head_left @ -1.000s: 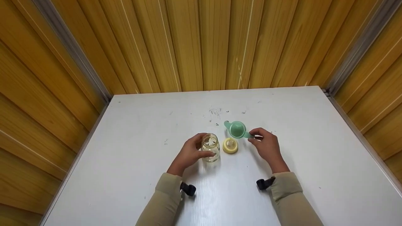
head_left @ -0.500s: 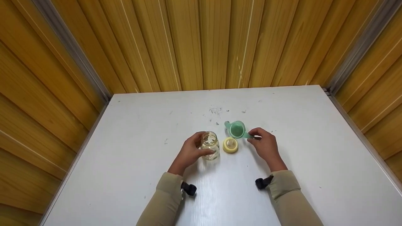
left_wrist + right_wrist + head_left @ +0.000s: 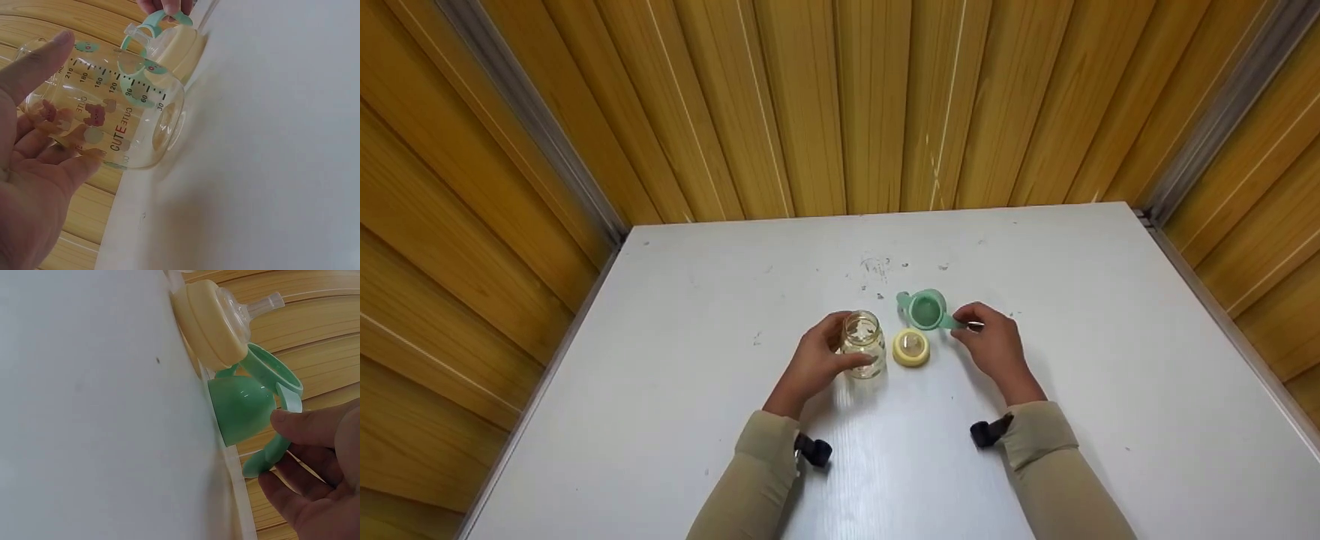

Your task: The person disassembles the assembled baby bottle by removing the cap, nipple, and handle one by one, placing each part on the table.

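My left hand [image 3: 817, 356] holds a clear baby bottle [image 3: 864, 349], its open mouth upward, the thumb across the front and fingers behind. Black volume marks and small printed pictures show on the bottle [image 3: 121, 107] in the left wrist view; its base is close over the table. My right hand [image 3: 994, 345] pinches one handle of a green two-handled ring [image 3: 288, 398] between thumb and fingers. A green domed cap [image 3: 239, 410] stands on the table beneath the ring. Between the hands sits a pale yellow collar with a clear nipple [image 3: 911, 349].
The white table [image 3: 720, 300] has dark scuffs [image 3: 876, 264] toward the back. Yellow wood-look panels [image 3: 870, 105] rise behind it and at both sides. Each sleeve cuff carries a black wrist camera [image 3: 814, 451].
My left hand and the bottle have shifted slightly away from me. The right hand keeps its pinch on the ring's handle, almost unmoved. The yellow collar stays put.
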The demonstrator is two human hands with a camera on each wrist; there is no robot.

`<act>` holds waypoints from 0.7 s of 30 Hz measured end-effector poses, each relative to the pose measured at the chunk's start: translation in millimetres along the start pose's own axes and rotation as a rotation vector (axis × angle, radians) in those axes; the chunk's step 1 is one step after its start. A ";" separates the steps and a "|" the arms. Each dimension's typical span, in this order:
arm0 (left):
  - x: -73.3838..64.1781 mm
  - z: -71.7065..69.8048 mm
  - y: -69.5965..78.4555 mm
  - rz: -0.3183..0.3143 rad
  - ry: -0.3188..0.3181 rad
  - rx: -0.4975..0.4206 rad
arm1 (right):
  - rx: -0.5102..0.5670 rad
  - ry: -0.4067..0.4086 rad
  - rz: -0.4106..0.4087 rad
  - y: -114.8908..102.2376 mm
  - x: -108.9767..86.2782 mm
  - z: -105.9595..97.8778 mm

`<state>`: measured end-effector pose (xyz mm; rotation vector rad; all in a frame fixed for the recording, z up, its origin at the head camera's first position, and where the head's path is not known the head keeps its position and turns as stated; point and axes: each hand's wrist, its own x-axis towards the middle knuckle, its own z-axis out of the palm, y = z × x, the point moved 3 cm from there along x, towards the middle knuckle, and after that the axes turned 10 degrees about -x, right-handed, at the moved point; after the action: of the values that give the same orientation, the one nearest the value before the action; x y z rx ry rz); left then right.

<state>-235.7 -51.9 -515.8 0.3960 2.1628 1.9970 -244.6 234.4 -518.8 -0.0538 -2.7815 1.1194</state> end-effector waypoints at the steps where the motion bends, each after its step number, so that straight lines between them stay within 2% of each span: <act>1: 0.5 0.1 -0.2 0.000 0.002 0.001 | -0.001 -0.002 0.000 0.0 0.1 -0.2; 15: 5.8 3.2 -2.3 0.021 0.007 -0.018 | -0.013 -0.027 0.022 4.5 3.4 1.9; 21: 6.2 4.9 -2.2 0.022 -0.002 -0.004 | -0.008 -0.027 0.006 7.4 4.4 2.1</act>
<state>-240.2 -45.5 -518.1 0.4225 2.1621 2.0113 -249.4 238.6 -524.9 -0.0487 -2.8113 1.1191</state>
